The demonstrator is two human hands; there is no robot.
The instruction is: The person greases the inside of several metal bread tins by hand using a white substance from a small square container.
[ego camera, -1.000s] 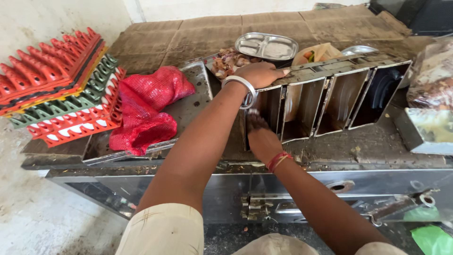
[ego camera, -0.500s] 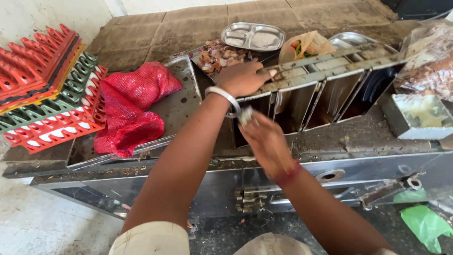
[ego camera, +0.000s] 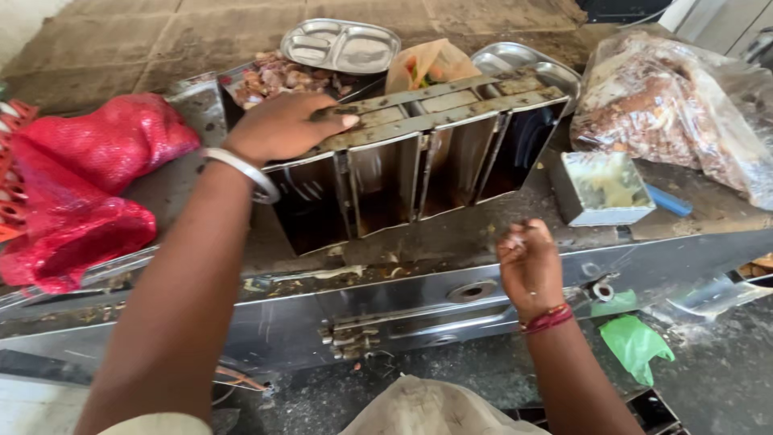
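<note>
A steel rack of several open compartments lies tipped on its side on a dirty metal counter. My left hand, with a metal bangle on the wrist, presses flat on the rack's upper left edge. My right hand, a red thread around its wrist, hovers over the counter's front edge with the fingers bunched together; whether they pinch anything is too small to tell.
Red mesh bags lie at the left. Behind the rack sit a compartment tray, a tub of chopped food and a steel plate. A small steel tin and a clear bag of scraps stand at the right.
My right hand has come out of the rack's left compartment and moved right and toward me, down to the counter's front edge. My left hand has stayed on the rack.
</note>
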